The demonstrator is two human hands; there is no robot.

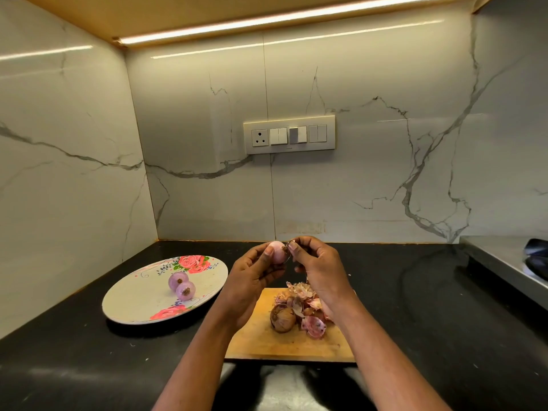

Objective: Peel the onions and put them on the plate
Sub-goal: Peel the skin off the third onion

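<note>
From the head camera, the left hand holds a small onion up above the worktop, its fingers curled round it; the onion is pale pink, smooth and mostly bare of skin, with a brown root tuft at its right end. The right hand pinches a thin strip of skin at that tuft with thumb and fingertips. Two peeled purplish onions lie touching each other on a white plate with red roses, to the left. Under the hands sits a wooden board with one brown unpeeled onion beside a heap of pink skins. The worktop is black and glossy, the walls white veined marble with a switch panel, lit by a strip light overhead.
</note>
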